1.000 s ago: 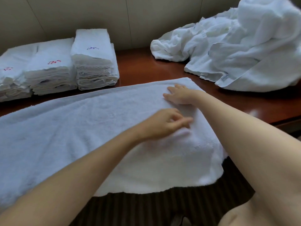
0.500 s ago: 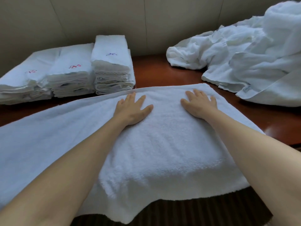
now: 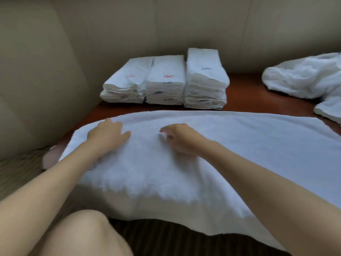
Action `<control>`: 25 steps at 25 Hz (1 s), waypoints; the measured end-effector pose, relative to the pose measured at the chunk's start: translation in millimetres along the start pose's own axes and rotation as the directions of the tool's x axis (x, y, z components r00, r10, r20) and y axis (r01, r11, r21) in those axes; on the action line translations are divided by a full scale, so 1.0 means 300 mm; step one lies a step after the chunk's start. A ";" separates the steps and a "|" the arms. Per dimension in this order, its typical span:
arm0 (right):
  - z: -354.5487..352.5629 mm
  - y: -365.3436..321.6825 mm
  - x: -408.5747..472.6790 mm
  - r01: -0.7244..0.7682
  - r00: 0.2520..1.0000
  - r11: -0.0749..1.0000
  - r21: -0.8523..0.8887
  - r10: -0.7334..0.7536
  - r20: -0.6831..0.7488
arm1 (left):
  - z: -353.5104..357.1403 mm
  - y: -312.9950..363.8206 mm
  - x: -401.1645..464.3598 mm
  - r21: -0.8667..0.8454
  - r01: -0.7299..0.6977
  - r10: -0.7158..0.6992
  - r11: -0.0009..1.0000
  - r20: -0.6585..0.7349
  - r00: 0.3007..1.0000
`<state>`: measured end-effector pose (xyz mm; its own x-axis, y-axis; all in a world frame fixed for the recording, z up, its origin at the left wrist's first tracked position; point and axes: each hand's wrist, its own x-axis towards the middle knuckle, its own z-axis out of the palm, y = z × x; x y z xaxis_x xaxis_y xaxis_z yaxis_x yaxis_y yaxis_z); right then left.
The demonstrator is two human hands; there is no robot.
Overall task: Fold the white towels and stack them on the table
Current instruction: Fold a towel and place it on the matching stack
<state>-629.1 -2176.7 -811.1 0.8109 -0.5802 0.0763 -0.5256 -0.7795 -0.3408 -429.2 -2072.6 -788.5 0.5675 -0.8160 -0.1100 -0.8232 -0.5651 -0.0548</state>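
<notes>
**Towel spread across the desk, both hands working its left end**

You are leaning over a white towel (image 3: 230, 145) that is lying flat on the desk (image 3: 245, 97), with its long axis running left to right across your view and its near edge hanging over the desk's front. Your left hand (image 3: 107, 135) is resting flat on the towel's left end, fingers straight and pressing down. Your right hand (image 3: 179, 139) is just beside it, fingers curling in and apparently pinching a small tuft of the pile.

Expect the cloth to be soft, light and limp: it is likely to sag and wrinkle wherever it is unsupported, so taking hold at the corners or along an end edge should be giving you the cleanest fold. Pinching mid-panel is probably only bunching it.

Behind the towel, three folded stacks (image 3: 166, 84) are sitting side by side against the wall, and an unfolded heap (image 3: 302, 80) is waiting at the far right.
</notes>
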 end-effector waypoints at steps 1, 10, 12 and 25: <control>0.036 -0.046 0.038 0.039 0.999 0.999 -0.007 -0.039 -0.009 | 0.029 -0.054 -0.007 -0.003 0.018 -0.018 1.000 0.038 0.999; 0.137 -0.155 0.308 -0.168 0.985 0.976 -0.139 0.162 -0.054 | 0.115 -0.258 0.243 -0.279 -0.140 0.034 0.950 -0.353 0.935; 0.150 -0.139 0.328 -0.189 0.982 0.970 -0.151 0.182 -0.059 | 0.111 -0.244 0.265 -0.247 -0.084 -0.058 0.965 -0.520 0.852; -0.019 -0.223 0.490 -0.155 0.964 0.970 0.189 0.190 -0.186 | -0.192 -0.379 0.266 -0.875 0.017 0.293 0.484 0.180 0.939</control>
<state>-476.3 -2211.1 -771.9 0.6340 -0.7513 0.1833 -0.5865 -0.6216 -0.5192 -289.2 -2080.4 -734.0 0.2885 -0.9099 -0.2980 -0.3732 -0.3935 0.8402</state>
